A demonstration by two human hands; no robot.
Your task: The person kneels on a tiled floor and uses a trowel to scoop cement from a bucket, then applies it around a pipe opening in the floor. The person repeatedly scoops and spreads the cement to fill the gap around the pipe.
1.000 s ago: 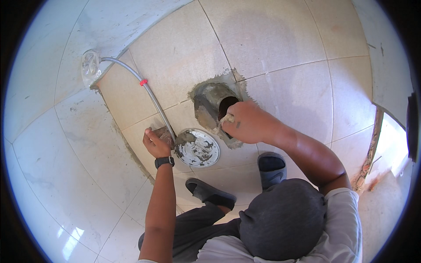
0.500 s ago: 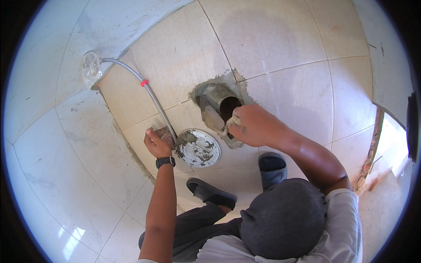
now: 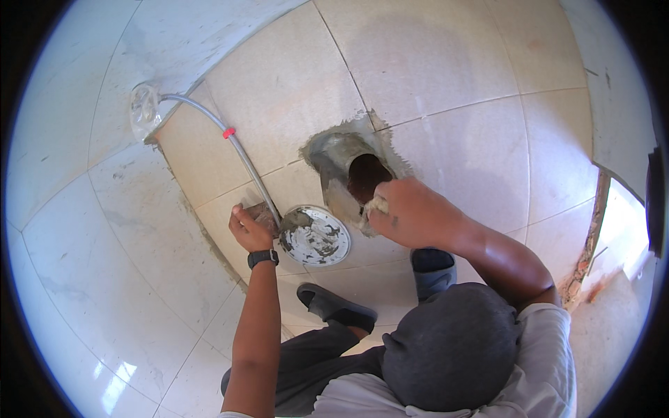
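The right hand [image 3: 418,214] closes on a pale, crumpled wad [image 3: 378,204] just beside the open pipe [image 3: 368,174] set in the tiled floor [image 3: 460,160], while the left hand [image 3: 251,228], whose grip I cannot tell from here, is near a grey-smeared white disc [image 3: 314,237] lying left of the pipe.

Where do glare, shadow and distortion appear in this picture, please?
Head view: bright glare on the white tiles, lower left; head view: soft shadow on the floor tiles beyond the pipe opening; head view: tile joints bow toward the rim.
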